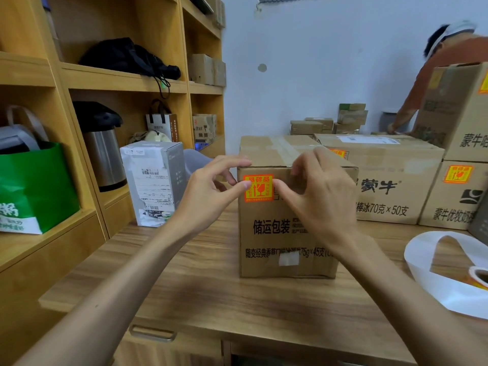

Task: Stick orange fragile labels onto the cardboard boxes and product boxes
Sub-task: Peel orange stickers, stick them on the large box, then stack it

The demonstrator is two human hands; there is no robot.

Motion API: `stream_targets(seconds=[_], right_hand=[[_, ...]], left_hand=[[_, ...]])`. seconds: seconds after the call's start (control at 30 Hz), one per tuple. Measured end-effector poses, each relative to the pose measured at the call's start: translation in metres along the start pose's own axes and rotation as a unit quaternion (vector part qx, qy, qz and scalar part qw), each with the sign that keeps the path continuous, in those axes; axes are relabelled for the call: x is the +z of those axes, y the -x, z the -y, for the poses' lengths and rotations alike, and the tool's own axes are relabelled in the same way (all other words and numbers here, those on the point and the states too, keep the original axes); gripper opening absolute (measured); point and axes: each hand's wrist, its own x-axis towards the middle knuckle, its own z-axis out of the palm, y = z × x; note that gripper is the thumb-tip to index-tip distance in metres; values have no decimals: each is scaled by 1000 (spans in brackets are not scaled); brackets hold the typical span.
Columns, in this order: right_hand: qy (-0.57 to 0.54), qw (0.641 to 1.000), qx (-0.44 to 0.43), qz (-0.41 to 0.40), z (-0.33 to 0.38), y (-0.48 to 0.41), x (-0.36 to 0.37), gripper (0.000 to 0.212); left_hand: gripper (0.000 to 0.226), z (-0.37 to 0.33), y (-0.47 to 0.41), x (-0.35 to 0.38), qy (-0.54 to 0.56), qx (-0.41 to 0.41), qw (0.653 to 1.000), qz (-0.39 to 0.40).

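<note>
A cardboard box (277,233) with black print stands on the wooden table (211,294) in front of me. An orange fragile label (260,190) sits on the upper left of its front face. My left hand (211,196) touches the label's left edge with a fingertip. My right hand (322,196) touches the label's right edge with its thumb, its fingers curled over the box's top edge. Other boxes (396,186) at the right carry orange labels (458,174) too.
A grey product box (155,180) stands left of the cardboard box. A label roll (478,277) with a white backing strip (427,268) lies at the right. Wooden shelves (87,80) with bags and a flask fill the left. Another person (433,83) leans over boxes at the back right.
</note>
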Motion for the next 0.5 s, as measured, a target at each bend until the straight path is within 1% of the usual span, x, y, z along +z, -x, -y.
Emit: stream_targets(seconds=[0.07,0.17,0.27,0.33,0.5], right_hand=[[40,998,-52,-10,-4,-6,2,43],[54,995,-72,46,-9,-15,9,55],[13,995,-59,84,-11,-15,16,49],[-11,995,-48,90,-12,-15,19,42],[-44,992,-31,115,-13,-17,18,36]], left_hand=[[30,-2,-1,0,-5,-1,1000,-6],[26,-7,-3,2,1,-8,1000,-20],[25,-8,-5,4,-13,-9,1000,-25],[23,-7,-7,4,-15,-11,999,-26],[17,-6,-10,3,0,-6,1000,-17]])
